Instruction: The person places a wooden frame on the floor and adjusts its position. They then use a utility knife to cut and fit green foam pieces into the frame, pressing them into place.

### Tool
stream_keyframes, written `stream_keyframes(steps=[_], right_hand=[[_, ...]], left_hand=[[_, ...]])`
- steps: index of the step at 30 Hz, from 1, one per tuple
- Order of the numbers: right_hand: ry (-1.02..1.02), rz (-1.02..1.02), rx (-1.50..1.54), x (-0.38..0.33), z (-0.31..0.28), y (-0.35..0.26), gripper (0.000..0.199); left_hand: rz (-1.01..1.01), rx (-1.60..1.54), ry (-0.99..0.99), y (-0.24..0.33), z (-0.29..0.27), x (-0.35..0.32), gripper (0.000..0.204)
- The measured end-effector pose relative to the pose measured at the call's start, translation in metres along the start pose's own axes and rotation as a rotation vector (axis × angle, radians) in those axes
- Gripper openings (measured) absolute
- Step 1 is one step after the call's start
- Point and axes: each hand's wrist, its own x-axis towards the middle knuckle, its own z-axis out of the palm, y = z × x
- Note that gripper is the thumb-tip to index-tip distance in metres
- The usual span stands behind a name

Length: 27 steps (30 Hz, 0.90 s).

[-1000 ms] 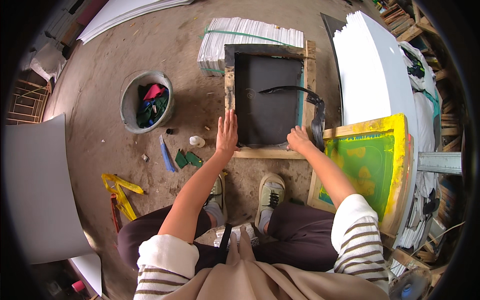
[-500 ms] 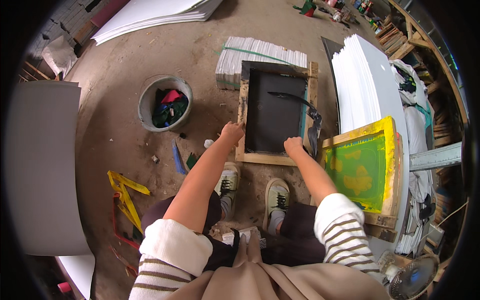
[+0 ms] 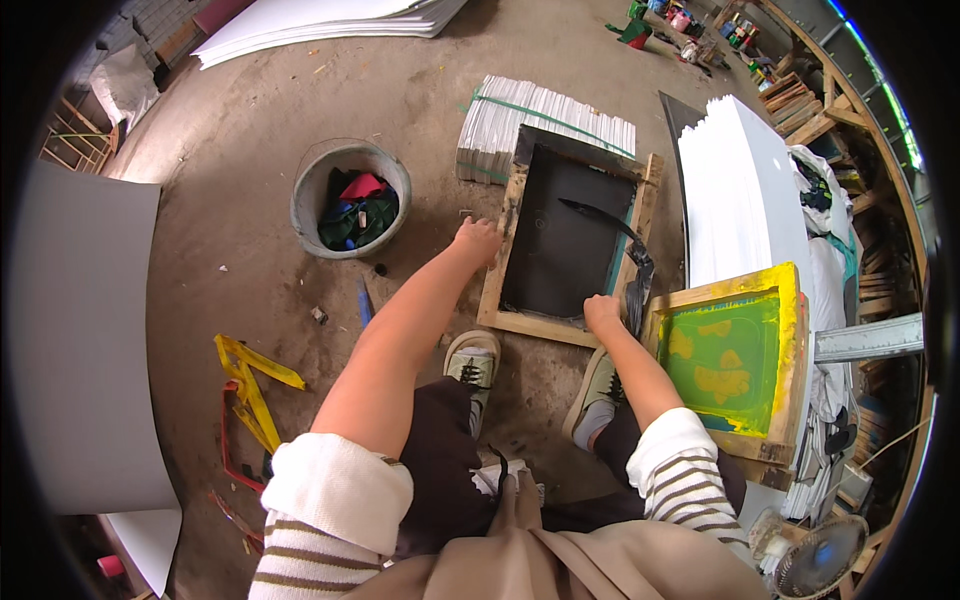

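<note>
Beside the concrete floor's rag-filled bucket [image 3: 350,200], both hands grip a black-inked wooden screen frame [image 3: 570,245].

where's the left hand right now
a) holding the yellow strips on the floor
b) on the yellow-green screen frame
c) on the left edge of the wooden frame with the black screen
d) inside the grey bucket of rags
c: the left hand rests on the left wooden edge of the black screen frame, apart from the grey bucket further left.

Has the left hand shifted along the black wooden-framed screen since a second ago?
Yes. The left hand slid from the near left corner up the left rail of the black wooden-framed screen.
</note>
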Motion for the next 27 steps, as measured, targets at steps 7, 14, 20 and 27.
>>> stream_keyframes(steps=[7,14,20,27], right_hand=[[-0.091,-0.010,-0.190,0.015,-0.003,-0.013,0.029],[-0.208,-0.114,-0.074,0.037,0.007,-0.017,0.032],[-0.277,-0.045,0.261,0.029,0.008,0.003,0.023],[-0.072,-0.017,0.122,0.015,0.026,-0.015,0.019]], left_hand=[[-0.246,-0.419,0.042,-0.013,0.028,0.035,0.099],[-0.397,-1.205,0.289,-0.023,0.037,0.095,0.099],[-0.607,-1.861,0.329,-0.007,0.027,0.096,0.097],[-0.718,-1.859,0.459,0.018,0.008,0.076,0.094]])
